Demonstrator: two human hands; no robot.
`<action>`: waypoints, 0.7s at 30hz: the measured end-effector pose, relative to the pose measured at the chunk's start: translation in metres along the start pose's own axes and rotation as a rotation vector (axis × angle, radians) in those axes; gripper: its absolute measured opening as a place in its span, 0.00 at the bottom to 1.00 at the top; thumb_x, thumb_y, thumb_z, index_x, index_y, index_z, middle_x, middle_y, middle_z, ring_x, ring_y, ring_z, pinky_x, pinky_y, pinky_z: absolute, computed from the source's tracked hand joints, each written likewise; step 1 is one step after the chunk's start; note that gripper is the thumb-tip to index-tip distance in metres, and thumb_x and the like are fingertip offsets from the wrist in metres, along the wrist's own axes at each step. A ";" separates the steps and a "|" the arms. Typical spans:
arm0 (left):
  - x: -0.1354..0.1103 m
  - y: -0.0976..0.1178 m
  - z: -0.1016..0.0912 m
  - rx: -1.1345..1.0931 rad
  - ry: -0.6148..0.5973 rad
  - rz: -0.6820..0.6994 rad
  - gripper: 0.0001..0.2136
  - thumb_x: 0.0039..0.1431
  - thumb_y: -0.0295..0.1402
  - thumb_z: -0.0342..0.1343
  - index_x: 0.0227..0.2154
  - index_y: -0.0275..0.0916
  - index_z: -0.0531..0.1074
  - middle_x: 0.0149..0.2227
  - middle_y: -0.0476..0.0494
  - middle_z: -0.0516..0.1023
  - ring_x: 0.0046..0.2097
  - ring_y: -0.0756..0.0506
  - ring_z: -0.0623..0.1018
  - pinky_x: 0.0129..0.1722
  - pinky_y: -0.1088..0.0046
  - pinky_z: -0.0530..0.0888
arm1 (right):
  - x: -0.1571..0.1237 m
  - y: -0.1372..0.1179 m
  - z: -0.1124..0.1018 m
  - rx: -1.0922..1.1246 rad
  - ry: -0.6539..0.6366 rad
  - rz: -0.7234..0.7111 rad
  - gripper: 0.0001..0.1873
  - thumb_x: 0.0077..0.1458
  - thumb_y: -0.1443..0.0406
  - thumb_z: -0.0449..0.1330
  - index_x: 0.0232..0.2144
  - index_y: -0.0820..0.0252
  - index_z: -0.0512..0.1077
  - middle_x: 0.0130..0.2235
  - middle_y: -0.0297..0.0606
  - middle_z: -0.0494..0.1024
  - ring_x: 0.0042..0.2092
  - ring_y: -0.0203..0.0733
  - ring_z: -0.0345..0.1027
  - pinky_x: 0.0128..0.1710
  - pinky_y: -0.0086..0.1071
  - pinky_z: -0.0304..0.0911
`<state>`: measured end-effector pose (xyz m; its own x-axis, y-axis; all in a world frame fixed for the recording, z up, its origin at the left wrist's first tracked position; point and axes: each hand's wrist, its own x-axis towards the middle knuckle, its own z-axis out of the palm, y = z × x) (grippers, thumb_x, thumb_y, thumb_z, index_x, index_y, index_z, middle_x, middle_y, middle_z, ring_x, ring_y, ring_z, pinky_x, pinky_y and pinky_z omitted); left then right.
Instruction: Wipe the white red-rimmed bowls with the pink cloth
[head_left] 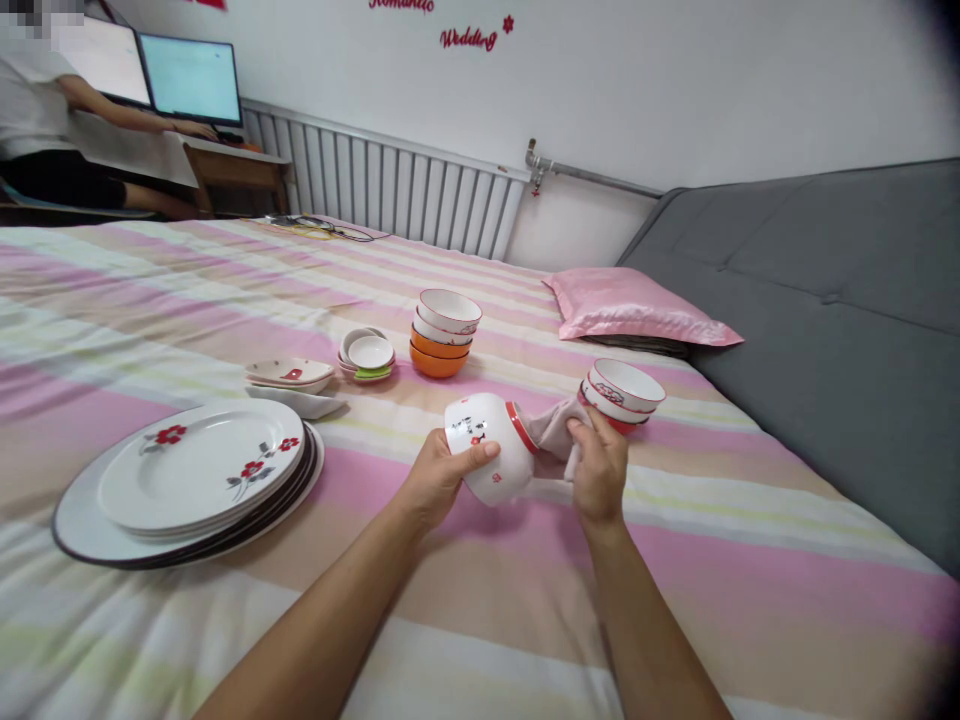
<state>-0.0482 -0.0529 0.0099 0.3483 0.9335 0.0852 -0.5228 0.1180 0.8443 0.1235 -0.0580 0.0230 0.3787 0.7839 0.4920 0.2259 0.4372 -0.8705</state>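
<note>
My left hand (439, 478) grips a white bowl (489, 440) with a red rim and small red and black marks, tipped on its side above the bed. My right hand (598, 466) is closed on a beige cloth (553, 428) that is pushed into the bowl's mouth. Just behind my right hand stands a short stack of two red-rimmed white bowls (624, 392) on the striped bedspread (480, 590).
A stack of flowered plates (196, 472) lies at the left, with small dishes (291, 377), saucers (367, 356) and a stack of orange and white bowls (444, 332) behind. A pink pillow (637, 308) and grey headboard (840, 330) are right. Another person (52, 130) sits at monitors, far left.
</note>
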 end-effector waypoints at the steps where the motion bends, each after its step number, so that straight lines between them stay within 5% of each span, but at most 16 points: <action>1: 0.000 0.001 0.000 -0.012 0.010 0.000 0.17 0.42 0.36 0.68 0.34 0.32 0.77 0.32 0.40 0.80 0.32 0.45 0.77 0.32 0.73 0.73 | 0.002 0.004 -0.002 0.001 0.041 0.012 0.08 0.49 0.63 0.54 0.22 0.59 0.66 0.22 0.29 0.64 0.28 0.35 0.58 0.28 0.28 0.55; 9: 0.001 0.007 -0.008 -0.132 0.039 0.004 0.24 0.39 0.37 0.68 0.41 0.33 0.74 0.37 0.36 0.80 0.36 0.40 0.79 0.33 0.70 0.74 | 0.018 0.023 -0.009 0.287 0.355 0.332 0.08 0.44 0.62 0.58 0.28 0.59 0.69 0.27 0.30 0.72 0.31 0.38 0.67 0.31 0.31 0.62; 14: 0.001 0.004 -0.006 -0.070 0.027 -0.021 0.19 0.39 0.36 0.69 0.36 0.33 0.76 0.32 0.41 0.80 0.32 0.45 0.78 0.30 0.73 0.73 | 0.018 0.014 -0.006 0.399 0.475 0.342 0.11 0.44 0.62 0.59 0.33 0.60 0.71 0.35 0.33 0.75 0.38 0.40 0.70 0.38 0.33 0.66; 19: 0.000 0.000 0.000 0.165 -0.033 -0.034 0.13 0.41 0.35 0.68 0.29 0.32 0.76 0.28 0.44 0.78 0.28 0.48 0.75 0.28 0.75 0.71 | -0.002 -0.014 0.007 0.300 0.316 -0.013 0.12 0.54 0.61 0.55 0.40 0.58 0.70 0.40 0.35 0.75 0.45 0.40 0.70 0.46 0.34 0.64; 21: -0.001 -0.002 0.002 0.242 -0.060 -0.022 0.12 0.41 0.35 0.67 0.26 0.32 0.76 0.25 0.46 0.77 0.26 0.50 0.73 0.26 0.76 0.69 | -0.015 -0.025 0.014 0.134 0.094 -0.105 0.12 0.56 0.61 0.54 0.42 0.56 0.71 0.42 0.37 0.76 0.47 0.43 0.70 0.49 0.38 0.63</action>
<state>-0.0460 -0.0548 0.0094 0.4070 0.9089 0.0904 -0.3150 0.0468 0.9479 0.0999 -0.0750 0.0369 0.4433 0.6892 0.5732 0.1491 0.5738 -0.8053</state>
